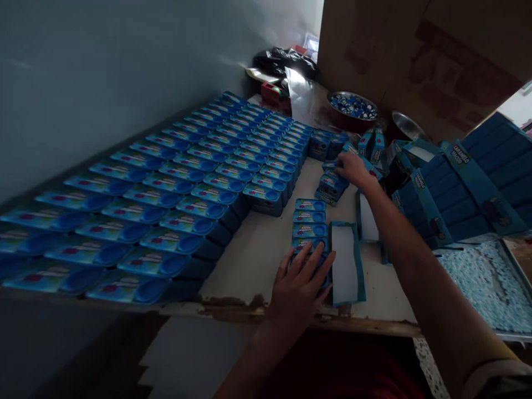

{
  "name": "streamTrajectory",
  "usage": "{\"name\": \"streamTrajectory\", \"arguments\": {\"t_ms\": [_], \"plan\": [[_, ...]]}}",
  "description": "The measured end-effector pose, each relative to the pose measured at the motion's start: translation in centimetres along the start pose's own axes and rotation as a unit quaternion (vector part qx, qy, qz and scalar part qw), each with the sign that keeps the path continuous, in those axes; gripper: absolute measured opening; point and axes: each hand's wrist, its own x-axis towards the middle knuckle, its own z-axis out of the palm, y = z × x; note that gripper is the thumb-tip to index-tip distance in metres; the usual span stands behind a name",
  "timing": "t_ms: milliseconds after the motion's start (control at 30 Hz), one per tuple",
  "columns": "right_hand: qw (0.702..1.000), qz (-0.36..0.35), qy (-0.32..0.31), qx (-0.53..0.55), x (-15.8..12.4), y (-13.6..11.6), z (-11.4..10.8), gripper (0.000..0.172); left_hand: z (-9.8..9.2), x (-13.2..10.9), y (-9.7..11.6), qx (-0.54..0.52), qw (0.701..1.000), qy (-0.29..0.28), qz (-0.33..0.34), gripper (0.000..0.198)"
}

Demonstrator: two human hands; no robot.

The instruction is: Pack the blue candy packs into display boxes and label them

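My left hand [301, 280] lies flat with its fingers spread on the nearest of a short column of small blue boxes [310, 217] near the table's front edge. An open blue tray carton [347, 269] with a white inside lies just right of that hand. My right hand [352, 167] reaches further back and its fingers close on a small blue box in a loose pile of such boxes [331, 187]. A second open tray carton [368, 219] lies under my right forearm.
Several long rows of blue boxes [174, 188] cover the left of the white table [257, 249]. At the back stand a bowl of small blue pieces [352, 106], a metal bowl [404, 126] and cardboard. Flat blue cartons [477, 183] and a tray of pale pellets [477, 277] sit right.
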Motion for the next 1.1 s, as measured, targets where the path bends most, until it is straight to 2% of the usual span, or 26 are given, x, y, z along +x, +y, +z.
{"name": "streamTrajectory", "arguments": {"t_ms": [67, 133, 233, 300, 400, 533, 667, 733, 833, 900, 967, 1033, 1100], "plan": [[1.000, -0.002, 0.007, 0.005, 0.2, -0.1, 0.2, 0.020, 0.0, 0.0, 0.0, -0.002, 1.000, 0.006, -0.001, 0.053], [0.999, 0.016, 0.045, 0.021, -0.7, 0.1, 1.1, 0.018, 0.0, 0.0, 0.1, 0.000, 1.000, 0.009, 0.000, 0.052], [0.990, 0.065, 0.116, 0.052, -2.6, 0.5, 2.6, 0.021, 0.0, 0.1, 0.1, 0.002, 1.000, 0.009, 0.002, 0.051], [0.986, 0.085, 0.131, 0.060, -3.5, 0.5, 3.2, 0.023, -0.1, 0.1, 0.0, 0.000, 1.000, 0.008, 0.005, 0.050], [0.988, 0.085, 0.124, 0.015, -3.9, 0.0, 2.9, 0.028, -0.1, 0.1, 0.0, 0.001, 1.000, 0.003, 0.002, 0.053], [0.994, 0.031, 0.086, -0.064, -3.9, -1.2, 1.8, 0.047, 0.0, -0.2, 0.1, 0.009, 1.000, -0.007, -0.002, 0.058], [0.995, 0.033, 0.020, -0.090, -3.5, -2.7, -0.3, 0.043, 0.2, -0.1, 0.4, 0.022, 1.000, -0.014, -0.004, 0.063], [0.996, 0.033, 0.048, -0.073, -2.8, -4.9, -1.5, 0.046, 0.2, 0.1, 0.6, 0.022, 0.999, -0.023, -0.010, 0.068], [0.995, -0.021, 0.089, 0.028, -2.0, -10.8, -1.6, 0.061, -0.3, 0.3, 0.3, -0.008, 0.999, -0.036, 0.009, 0.077], [0.992, -0.079, 0.054, 0.084, -2.0, -15.4, 0.0, 0.078, -1.2, 0.0, -0.5, -0.045, 0.999, -0.012, 0.012, 0.075], [0.991, -0.109, 0.009, 0.075, -2.5, -19.1, 2.5, 0.101, -2.4, -1.0, -1.9, -0.065, 0.997, 0.048, -0.019, 0.059], [0.993, -0.107, -0.009, 0.046, -3.2, -21.2, 4.9, 0.114, -3.7, -2.6, -3.4, -0.055, 0.990, 0.116, -0.066, 0.040], [0.995, -0.093, -0.010, 0.030, -3.9, -22.1, 6.6, 0.112, -4.6, -4.4, -4.4, -0.025, 0.981, 0.158, -0.109, 0.031]]}}
